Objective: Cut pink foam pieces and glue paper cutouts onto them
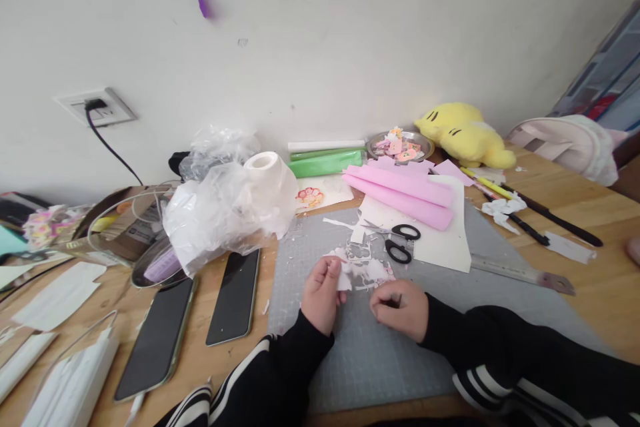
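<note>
My left hand [320,293] is closed, its thumb and fingers pinching a small white piece of paper [345,279]. To its right, my right hand [401,309] rests curled with the fingertips tucked in; whether anything is between them is hidden. White and pinkish paper scraps [373,271] lie just beyond both hands on the grey cutting mat [360,360]. A pair of scissors [399,252] with black handles lies on the mat behind them, apart from my hands.
Pink paper [405,197] and a white sheet [450,247] lie behind the scissors, with a metal ruler [520,273] on the right. Two phones [233,297] and a plastic bag [215,213] are on the left. A yellow plush toy [465,137] sits beside a metal dish [429,147].
</note>
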Demonstrator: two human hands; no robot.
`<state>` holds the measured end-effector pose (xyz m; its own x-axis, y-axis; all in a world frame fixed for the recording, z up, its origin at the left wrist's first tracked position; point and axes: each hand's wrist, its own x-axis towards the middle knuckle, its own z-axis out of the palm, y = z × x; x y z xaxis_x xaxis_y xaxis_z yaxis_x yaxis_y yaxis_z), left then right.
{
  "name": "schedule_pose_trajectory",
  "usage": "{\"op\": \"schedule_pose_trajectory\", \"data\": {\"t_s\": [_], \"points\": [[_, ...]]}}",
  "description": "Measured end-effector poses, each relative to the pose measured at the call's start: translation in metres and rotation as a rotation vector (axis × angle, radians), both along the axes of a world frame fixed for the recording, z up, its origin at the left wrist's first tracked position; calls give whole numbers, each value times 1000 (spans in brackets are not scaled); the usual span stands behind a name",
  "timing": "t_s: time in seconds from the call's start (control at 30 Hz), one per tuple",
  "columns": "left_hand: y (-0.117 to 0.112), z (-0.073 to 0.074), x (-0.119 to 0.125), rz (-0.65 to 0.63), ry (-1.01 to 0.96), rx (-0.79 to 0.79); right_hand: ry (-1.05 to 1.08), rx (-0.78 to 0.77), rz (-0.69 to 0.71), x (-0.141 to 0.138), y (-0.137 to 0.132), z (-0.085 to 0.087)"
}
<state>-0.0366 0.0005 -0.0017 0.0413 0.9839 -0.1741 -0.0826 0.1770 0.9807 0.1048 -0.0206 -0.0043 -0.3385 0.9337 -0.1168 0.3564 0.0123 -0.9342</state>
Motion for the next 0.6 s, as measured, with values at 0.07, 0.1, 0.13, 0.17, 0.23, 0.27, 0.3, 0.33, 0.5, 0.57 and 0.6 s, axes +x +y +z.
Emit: {"op": "schedule_pose_trajectory", "data": {"t_s": [0.07, 0.1, 0.13, 0.17, 0.23, 0.27, 0.3, 0.33, 0.5, 0.57, 0.6], "points": [[3, -1, -1, 36, -30, 3, 8, -30, 3, -1, 0, 2], [3, -2, -1, 22, -39, 3, 22, -76, -6, -1, 0, 3], [3, -2, -1, -5, -44, 2, 37, -131, -22, -1, 0, 4], [2, -3, -1, -33, -43, 2, 53, -181, -38, -1, 0, 5], [-1, -4, 0, -84, -28, 13, 82, -234, -61, -1, 0, 5], [-2, -5, 0, -106, -15, 22, 97, -239, -65, -1, 0, 5], [-3, -5, 1, -126, 0, 34, 117, -234, -63, -1, 0, 5], [-4, -6, 1, -141, 15, 50, 138, -226, -58, -2, 0, 4], [-3, -7, 1, -197, 55, 116, 193, -194, -47, -3, 1, 0], [-4, -8, 1, -230, 67, 114, 181, -172, -33, -3, 1, -1], [-4, -9, 1, -248, 81, 113, 179, -162, -25, -3, 1, -1]]}}
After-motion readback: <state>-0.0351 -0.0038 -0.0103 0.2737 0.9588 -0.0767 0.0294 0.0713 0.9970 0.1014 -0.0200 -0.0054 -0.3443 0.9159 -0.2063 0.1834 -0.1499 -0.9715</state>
